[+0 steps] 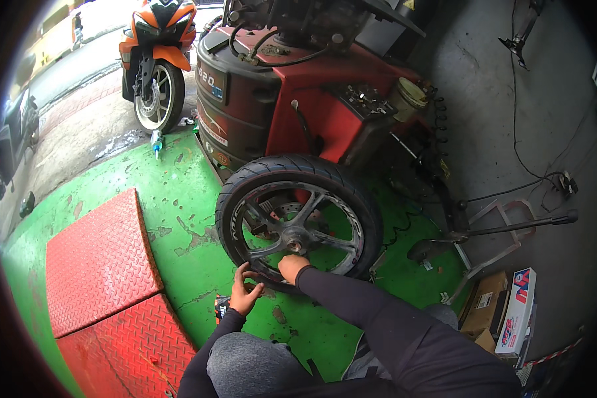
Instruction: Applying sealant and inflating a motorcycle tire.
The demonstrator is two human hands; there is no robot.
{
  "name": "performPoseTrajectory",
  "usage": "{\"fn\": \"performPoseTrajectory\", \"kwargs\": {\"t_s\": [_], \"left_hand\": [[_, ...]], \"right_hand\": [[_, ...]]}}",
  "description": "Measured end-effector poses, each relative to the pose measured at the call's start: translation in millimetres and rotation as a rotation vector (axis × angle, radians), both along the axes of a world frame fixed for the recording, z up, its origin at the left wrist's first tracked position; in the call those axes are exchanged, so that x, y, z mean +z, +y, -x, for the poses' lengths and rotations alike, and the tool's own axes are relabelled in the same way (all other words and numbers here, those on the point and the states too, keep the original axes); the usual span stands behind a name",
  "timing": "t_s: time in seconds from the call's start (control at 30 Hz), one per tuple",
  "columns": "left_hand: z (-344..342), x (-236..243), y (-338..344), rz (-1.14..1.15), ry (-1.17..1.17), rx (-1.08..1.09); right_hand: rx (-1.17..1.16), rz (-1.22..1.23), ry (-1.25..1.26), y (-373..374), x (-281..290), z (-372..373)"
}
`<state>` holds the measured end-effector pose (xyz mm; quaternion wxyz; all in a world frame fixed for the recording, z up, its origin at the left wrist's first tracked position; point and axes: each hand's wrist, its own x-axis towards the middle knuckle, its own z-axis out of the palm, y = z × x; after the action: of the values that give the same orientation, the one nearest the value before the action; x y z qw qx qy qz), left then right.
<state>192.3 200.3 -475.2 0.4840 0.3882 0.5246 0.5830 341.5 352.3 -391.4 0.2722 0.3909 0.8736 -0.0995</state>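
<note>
When handling the wheel [294,233] beside the machine [305,79], expect likely heft and stiffness, gripping the tyre [371,222], with loosely spread left hand [244,296] nearby and curled right hand [293,268], hold unclear, below the hub [297,244].

The tyre [245,179] is black, and the wheel [294,237] inside it is grey, with pale lettering around its rim. The person's sleeves [371,305] are black, the trousers [252,365] speckled grey. Bright green covers the floor [172,186], broken by greyish worn patches. The ramp [99,259] is red with a raised diamond pattern. The machine [305,83] is red and black. The motorbike [170,57] is orange and black. The cardboard box [484,302] is brown; the long box [516,315] is white with red and blue print.
</note>
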Motion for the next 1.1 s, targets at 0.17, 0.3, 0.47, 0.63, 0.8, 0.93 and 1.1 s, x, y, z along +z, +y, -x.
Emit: {"fn": "performPoseTrajectory", "kwargs": {"t_s": [0.17, 0.3, 0.47, 0.63, 0.8, 0.93, 1.1], "left_hand": [[11, -1, -11, -0.012, -0.009, 0.03], [24, 14, -22, 0.011, -0.042, 0.074], [31, 39, -14, -0.019, 0.009, 0.066], [35, 56, 13, -0.079, 0.13, 0.033], [50, 81, -6, -0.014, 0.228, 0.065], [67, 85, -11, 0.059, 0.307, 0.026], [84, 105, -7, 0.162, 0.568, -0.141]], "right_hand": [[0.297, -0.119, 0.481, -18, 108, -27], [0.24, -0.367, 1.097, 28, 262, -40], [-0.052, -0.788, 1.263, 142, 347, -85], [0.267, -1.042, 1.249, 207, 328, -92], [0.322, -0.723, 1.389, 89, 307, -105], [-0.012, 0.398, 0.467, 28, 227, -196], [0.063, 0.027, -0.048, 28, 22, -343]]}}
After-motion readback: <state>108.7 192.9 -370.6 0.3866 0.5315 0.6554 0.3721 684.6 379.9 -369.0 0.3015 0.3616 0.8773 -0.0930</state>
